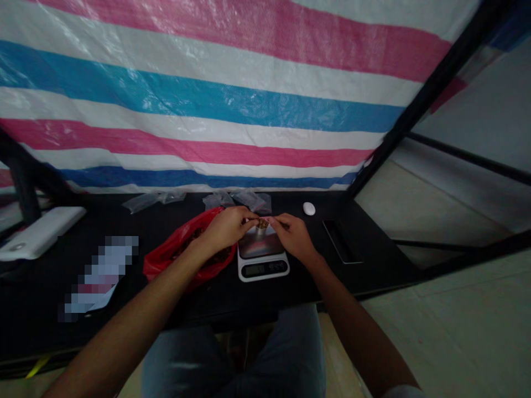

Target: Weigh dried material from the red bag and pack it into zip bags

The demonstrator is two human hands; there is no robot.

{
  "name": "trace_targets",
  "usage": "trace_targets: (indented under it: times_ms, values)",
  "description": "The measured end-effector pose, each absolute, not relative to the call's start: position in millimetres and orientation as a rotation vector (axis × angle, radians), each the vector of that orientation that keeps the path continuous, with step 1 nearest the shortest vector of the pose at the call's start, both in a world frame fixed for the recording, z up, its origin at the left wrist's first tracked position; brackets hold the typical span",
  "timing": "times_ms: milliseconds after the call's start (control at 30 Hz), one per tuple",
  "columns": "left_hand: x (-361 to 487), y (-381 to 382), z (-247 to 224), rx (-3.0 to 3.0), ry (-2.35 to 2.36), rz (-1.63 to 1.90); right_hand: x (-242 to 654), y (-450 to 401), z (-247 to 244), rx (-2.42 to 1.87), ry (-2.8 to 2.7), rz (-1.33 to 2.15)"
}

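Note:
A small clear bag of brown pieces (261, 224) is over the metal plate of a white digital scale (264, 265). My left hand (231, 224) pinches the bag's left edge, its fingers closed. On the other side, my right hand (291, 234) has its fingers closed on the bag's right edge. A red plastic bag (160, 260) with brown contents lies open left of the scale, partly hidden under my left forearm. The digits on the scale's display are too dim to read.
Several clear plastic bags (254, 200) lie along the back of the black table (199, 310). A white case (309, 208) and a dark phone (342, 241) are at right. A blurred packet (103, 273) and a white device (43, 232) sit left. Striped sheeting (232, 105) hangs behind.

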State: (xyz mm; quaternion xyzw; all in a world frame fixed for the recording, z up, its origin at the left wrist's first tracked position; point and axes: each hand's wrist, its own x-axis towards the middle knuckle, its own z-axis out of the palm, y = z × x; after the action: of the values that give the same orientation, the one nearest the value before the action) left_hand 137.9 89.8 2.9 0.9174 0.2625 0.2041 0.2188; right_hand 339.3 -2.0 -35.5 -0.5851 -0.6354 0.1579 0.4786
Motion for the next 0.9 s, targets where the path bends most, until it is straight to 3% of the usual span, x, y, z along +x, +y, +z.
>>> trace_targets:
  times_ms: [467, 733, 900]
  values:
    - [137.9, 88.8, 5.8, 2.526, 0.728, 0.566, 343.6, -4.6, -37.8, -1.434, -1.516, 0.363]
    - [113.9, 121.3, 27.2, 2.44, 0.89, 0.92, 352.7, -6.3, -45.6, -1.457, -1.347, 0.343]
    - [75.7, 171.8, 18.0, 2.458, 1.032, 0.657, 359.5, -1.6, -55.5, -1.452, -1.216, 0.335]
